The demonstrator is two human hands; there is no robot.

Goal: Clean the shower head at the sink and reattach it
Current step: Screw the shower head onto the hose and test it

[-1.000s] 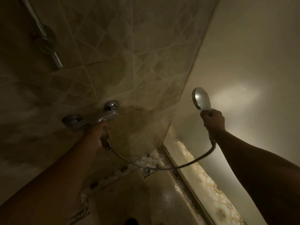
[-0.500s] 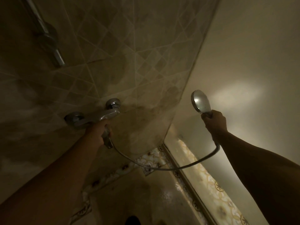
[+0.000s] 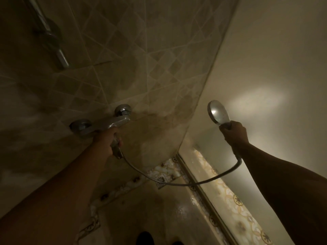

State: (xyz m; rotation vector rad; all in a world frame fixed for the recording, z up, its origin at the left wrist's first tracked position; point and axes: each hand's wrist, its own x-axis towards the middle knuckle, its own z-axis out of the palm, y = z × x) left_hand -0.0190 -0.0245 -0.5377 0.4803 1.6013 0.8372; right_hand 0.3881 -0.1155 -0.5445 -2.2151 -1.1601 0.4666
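In a dim shower stall, my right hand [image 3: 234, 134] grips the handle of the round chrome shower head [image 3: 218, 112], held up near the frosted glass. A metal hose [image 3: 177, 183] sags from it across to the chrome mixer tap [image 3: 109, 123] on the tiled wall. My left hand [image 3: 108, 138] is closed around the hose fitting right under the tap.
A chrome riser rail with a bracket [image 3: 51, 35] runs up the tiled wall at top left. A frosted glass panel [image 3: 274, 68] with a metal bottom track [image 3: 203, 190] closes the right side. Patterned floor tiles [image 3: 166, 172] lie below.
The shower head and my right hand have shifted slightly; my left hand stays on the fitting under the tap.
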